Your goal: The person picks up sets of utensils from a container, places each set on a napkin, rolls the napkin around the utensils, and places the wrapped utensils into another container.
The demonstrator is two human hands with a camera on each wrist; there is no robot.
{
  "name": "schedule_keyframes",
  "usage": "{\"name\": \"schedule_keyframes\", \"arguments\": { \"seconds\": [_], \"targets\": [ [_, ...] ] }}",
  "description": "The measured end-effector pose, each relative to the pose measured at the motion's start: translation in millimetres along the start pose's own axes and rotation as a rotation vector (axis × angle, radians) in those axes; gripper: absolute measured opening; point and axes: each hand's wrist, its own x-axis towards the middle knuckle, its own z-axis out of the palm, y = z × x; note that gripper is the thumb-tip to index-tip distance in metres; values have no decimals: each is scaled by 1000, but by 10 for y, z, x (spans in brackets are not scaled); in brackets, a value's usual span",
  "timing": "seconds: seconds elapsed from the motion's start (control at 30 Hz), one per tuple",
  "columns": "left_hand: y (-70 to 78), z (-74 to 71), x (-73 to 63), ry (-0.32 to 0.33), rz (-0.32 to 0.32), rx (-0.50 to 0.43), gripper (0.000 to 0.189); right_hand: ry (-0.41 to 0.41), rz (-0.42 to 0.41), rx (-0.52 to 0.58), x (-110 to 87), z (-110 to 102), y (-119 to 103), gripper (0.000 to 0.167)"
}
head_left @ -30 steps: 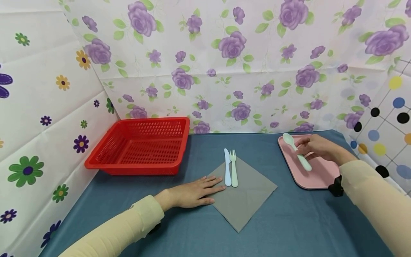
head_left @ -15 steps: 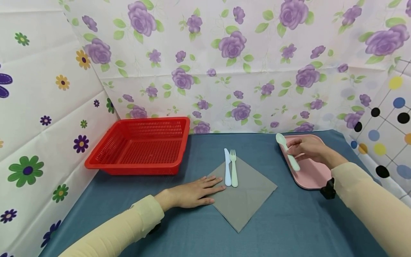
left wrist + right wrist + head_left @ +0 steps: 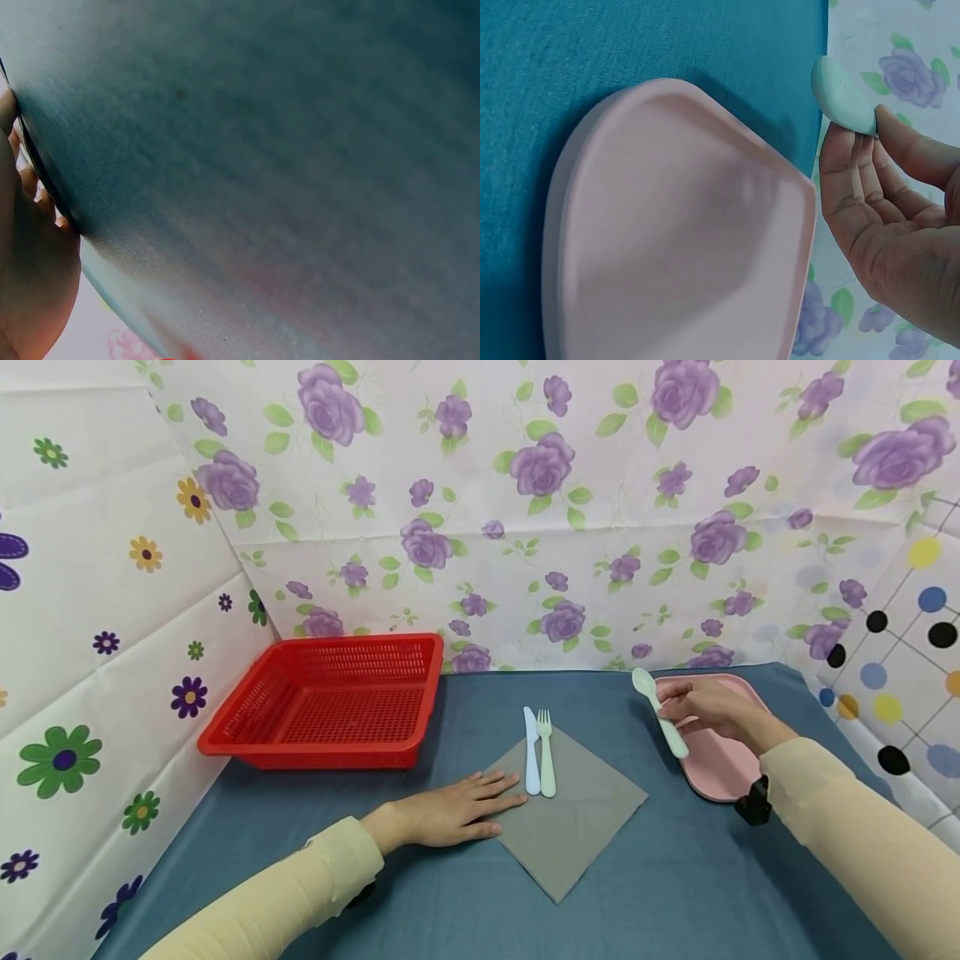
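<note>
A pale green spoon (image 3: pixel 662 717) is pinched by its handle between the thumb and fingers of my right hand (image 3: pixel 708 706), held above the left edge of a pink tray (image 3: pixel 720 768). In the right wrist view the spoon (image 3: pixel 841 97) shows end-on at the fingertips. My left hand (image 3: pixel 453 810) lies flat, fingers spread, on the left corner of a grey folded napkin (image 3: pixel 573 827). On that napkin a light blue knife (image 3: pixel 532 756) and a pale green fork (image 3: pixel 546 756) lie side by side, just beyond the left fingertips. The left wrist view shows mostly blue cloth.
A red plastic basket (image 3: pixel 311 756) stands at the back left of the blue-covered table (image 3: pixel 480 893). Flowered cloth (image 3: pixel 495 527) hangs behind, with patterned cloth on both sides. Blue tabletop lies between the napkin and the pink tray.
My right hand has moved left with the spoon, from over the middle of the pink tray to its left edge. The left hand, napkin, knife and fork have stayed put.
</note>
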Motion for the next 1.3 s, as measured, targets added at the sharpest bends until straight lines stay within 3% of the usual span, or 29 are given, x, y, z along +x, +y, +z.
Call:
{"name": "schedule_keyframes", "arguments": {
  "seconds": [0.2, 0.5, 1.3],
  "targets": [
    [9, -11, -4, -3, -2, 1, 61, -2, -4, -12, 16, -6, -8, 35],
    [2, 3, 0, 0, 1, 7, 61, -7, -14, -2, 17, 60, -43, 19],
    [3, -4, -6, 0, -5, 5, 61, -23, -11, -4, 105, 188, -127, 32]
  ]
}}
